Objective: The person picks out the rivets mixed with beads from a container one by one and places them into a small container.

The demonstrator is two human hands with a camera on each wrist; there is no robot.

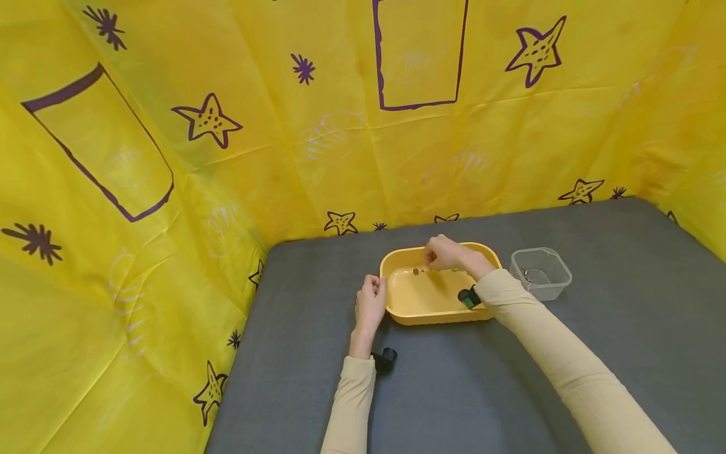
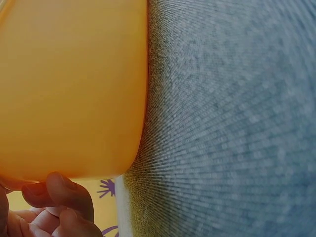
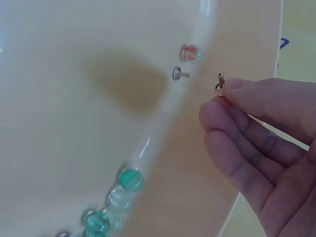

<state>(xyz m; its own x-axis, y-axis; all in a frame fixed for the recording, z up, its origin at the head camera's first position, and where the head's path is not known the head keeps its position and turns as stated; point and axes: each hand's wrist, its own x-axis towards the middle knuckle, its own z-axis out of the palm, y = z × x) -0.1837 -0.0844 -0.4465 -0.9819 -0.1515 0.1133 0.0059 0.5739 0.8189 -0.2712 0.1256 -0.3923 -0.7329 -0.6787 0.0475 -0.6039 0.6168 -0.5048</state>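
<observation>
A yellow plastic basin (image 1: pixel 416 301) stands on the grey tabletop. My left hand (image 1: pixel 370 304) grips its left rim, fingers bent against the outer wall in the left wrist view. Over the basin's far side, my right hand (image 1: pixel 445 253) pinches a small metal rivet (image 3: pixel 220 80) between thumb and fingertips. Another rivet (image 3: pixel 177 74), with a round head and thin stem, lies inside the basin near the wall. Beside it sits a clear marble with an orange-red swirl (image 3: pixel 192 53). Several green and pale glass marbles (image 3: pixel 131 180) line the same edge, with shiny metal bits among them.
To the basin's right is a clear plastic container (image 1: pixel 541 274) with a few small items in it. A yellow patterned cloth (image 1: pixel 340 157) hangs behind and left of the table. Black camera mounts (image 1: pixel 386 359) are worn at both wrists.
</observation>
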